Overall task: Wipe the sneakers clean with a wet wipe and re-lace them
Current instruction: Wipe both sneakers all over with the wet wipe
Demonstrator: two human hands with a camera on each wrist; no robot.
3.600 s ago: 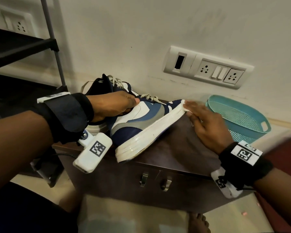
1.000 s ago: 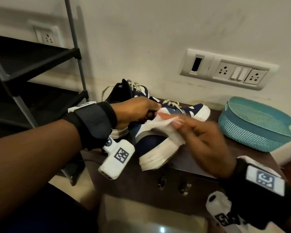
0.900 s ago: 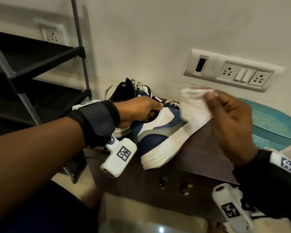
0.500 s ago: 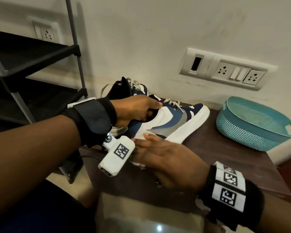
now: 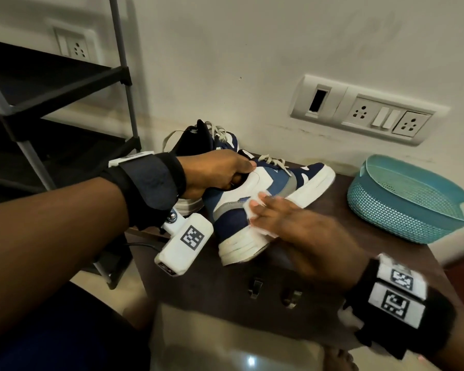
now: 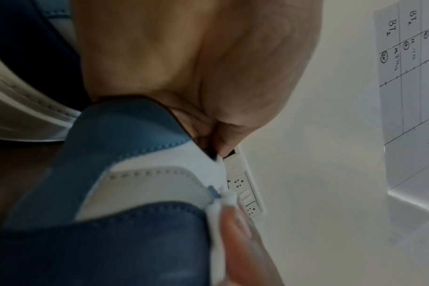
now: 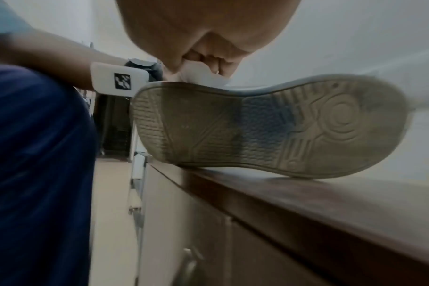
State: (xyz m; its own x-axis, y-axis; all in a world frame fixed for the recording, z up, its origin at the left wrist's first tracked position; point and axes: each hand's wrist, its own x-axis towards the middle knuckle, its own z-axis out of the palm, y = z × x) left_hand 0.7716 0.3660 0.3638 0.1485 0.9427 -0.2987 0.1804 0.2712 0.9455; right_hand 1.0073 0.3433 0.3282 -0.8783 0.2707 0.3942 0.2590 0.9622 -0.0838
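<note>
Navy, white and grey leather-look sneaker with a thick white rubber sole (image 5: 255, 199) sits tilted on its outer edge at the front of the dark wooden cabinet top (image 5: 359, 236), heel toward the person. The left hand (image 5: 214, 172) curls into the collar opening, which looks like the firmest hold: padded, stiff enough not to collapse. The right hand (image 5: 292, 223) presses a thin white wet wipe (image 5: 252, 212) against the side panel with fairly straight fingers. Limp and slick, the wipe probably bunches unless pinned flat. A second matching sneaker (image 5: 206, 140) stands behind near the wall, its pale laces loose. A teal plastic mesh basket (image 5: 402, 207) sits well apart.
</note>
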